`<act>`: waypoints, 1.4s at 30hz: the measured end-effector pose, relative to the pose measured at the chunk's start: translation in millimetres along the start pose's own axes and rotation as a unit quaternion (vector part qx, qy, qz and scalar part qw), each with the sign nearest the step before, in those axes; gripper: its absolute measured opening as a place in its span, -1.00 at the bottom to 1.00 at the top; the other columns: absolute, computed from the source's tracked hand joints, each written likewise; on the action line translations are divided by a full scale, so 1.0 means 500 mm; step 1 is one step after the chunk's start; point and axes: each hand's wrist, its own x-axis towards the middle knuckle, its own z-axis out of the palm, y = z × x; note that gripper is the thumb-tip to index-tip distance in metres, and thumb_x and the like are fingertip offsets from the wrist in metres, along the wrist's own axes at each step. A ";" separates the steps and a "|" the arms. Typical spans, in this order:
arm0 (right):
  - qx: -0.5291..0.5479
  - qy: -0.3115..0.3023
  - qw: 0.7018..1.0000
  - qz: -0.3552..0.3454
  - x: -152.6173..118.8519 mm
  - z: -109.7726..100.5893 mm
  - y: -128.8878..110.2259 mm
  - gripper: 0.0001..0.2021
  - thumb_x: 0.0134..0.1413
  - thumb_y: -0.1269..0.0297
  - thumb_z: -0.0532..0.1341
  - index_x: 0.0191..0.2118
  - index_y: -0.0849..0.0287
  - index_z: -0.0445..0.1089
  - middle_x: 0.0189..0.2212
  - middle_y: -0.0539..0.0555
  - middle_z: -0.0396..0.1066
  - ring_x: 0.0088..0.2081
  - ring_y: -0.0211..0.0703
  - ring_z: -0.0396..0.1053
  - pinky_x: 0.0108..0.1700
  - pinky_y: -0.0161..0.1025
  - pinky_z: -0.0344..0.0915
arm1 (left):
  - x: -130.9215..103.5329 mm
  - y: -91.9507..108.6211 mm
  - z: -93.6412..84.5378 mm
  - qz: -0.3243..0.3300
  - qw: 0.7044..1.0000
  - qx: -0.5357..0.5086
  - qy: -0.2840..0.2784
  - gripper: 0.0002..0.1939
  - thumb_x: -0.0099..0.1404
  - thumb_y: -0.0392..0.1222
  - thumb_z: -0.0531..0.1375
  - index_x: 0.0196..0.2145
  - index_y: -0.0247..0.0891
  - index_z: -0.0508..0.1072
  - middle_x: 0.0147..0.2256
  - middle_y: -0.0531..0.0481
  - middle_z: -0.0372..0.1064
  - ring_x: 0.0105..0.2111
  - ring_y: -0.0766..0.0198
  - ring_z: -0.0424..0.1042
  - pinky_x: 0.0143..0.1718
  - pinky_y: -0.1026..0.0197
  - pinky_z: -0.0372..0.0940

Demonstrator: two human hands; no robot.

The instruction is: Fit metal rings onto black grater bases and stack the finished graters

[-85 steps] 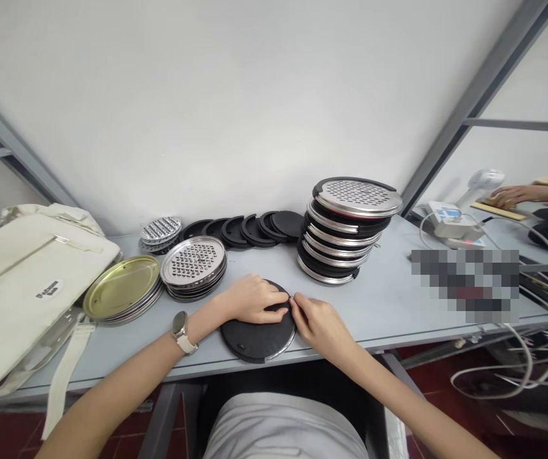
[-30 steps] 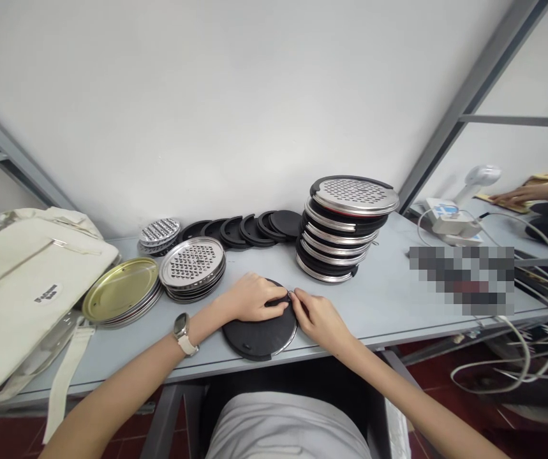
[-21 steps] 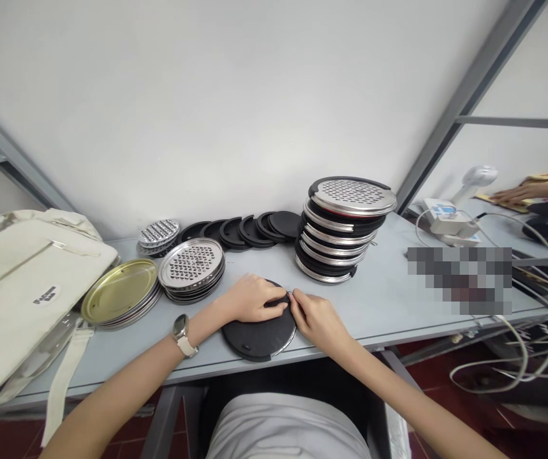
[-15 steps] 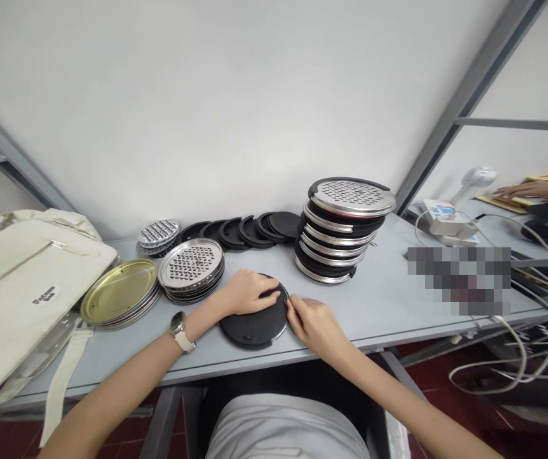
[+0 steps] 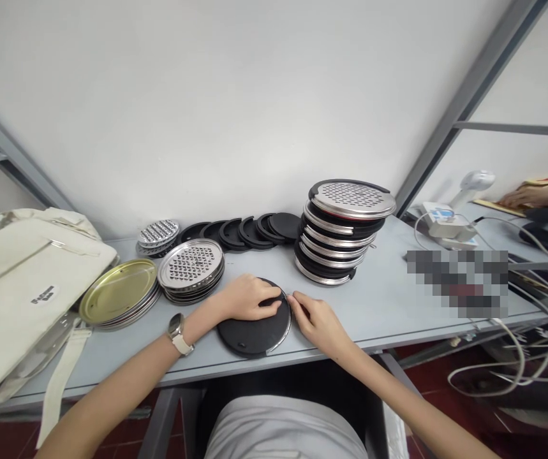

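Observation:
A black round grater holder (image 5: 249, 335) lies on the table in front of me, with a silver metal edge showing along its right side. My left hand (image 5: 249, 298) presses on its top, fingers curled over the upper right part. At the upper right rim, the thumb and forefinger of my right hand (image 5: 316, 319) are pinched together against the edge; whether a small part sits between them is hidden. Left of the holder is a stack of round metal grater plates (image 5: 190, 264). Behind it to the right rises a tall stack of grater discs with black holders (image 5: 338, 239).
Gold-coloured round plates (image 5: 120, 290) are piled beside a cream bag (image 5: 29, 299). Black holders (image 5: 230, 234) overlap in a row along the wall, near smaller grater discs (image 5: 157, 234). White cables and a white device (image 5: 446, 220) are at right, with another person's hand (image 5: 517, 196) beyond.
The holder has shifted slightly toward me and turned a little, showing more silver edge on its right. My right-hand fingers have straightened somewhat at the rim.

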 end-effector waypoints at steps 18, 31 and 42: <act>-0.076 -0.028 0.996 -0.036 0.000 0.000 0.002 -0.70 0.30 0.29 -0.11 -0.41 0.15 0.25 -0.58 0.00 0.34 -0.53 -0.22 0.32 -0.44 -0.33 0.05 | 0.000 0.019 -0.012 -0.026 0.998 -0.046 -0.034 -0.72 0.29 -0.04 0.06 -0.11 -0.21 0.26 -0.46 0.06 0.42 -0.52 0.23 0.38 -0.49 0.25 0.05; -0.096 -0.021 0.994 -0.048 -0.004 0.002 0.000 -0.77 0.28 0.31 -0.10 -0.32 0.17 0.25 -0.55 0.00 0.36 -0.53 -0.23 0.31 -0.45 -0.32 0.03 | -0.001 0.019 -0.016 0.013 0.998 -0.063 -0.025 -0.84 0.34 -0.12 0.01 -0.16 -0.17 0.29 -0.42 0.05 0.43 -0.48 0.26 0.40 -0.44 0.26 0.09; -0.103 -0.012 0.994 -0.034 -0.005 0.003 -0.003 -0.79 0.28 0.29 -0.08 -0.35 0.15 0.22 -0.57 -0.02 0.35 -0.54 -0.22 0.31 -0.47 -0.32 0.00 | 0.000 0.021 -0.009 -0.007 0.997 -0.067 -0.032 -0.80 0.36 -0.09 -0.01 -0.14 -0.21 0.25 -0.45 0.03 0.41 -0.51 0.23 0.39 -0.47 0.25 0.09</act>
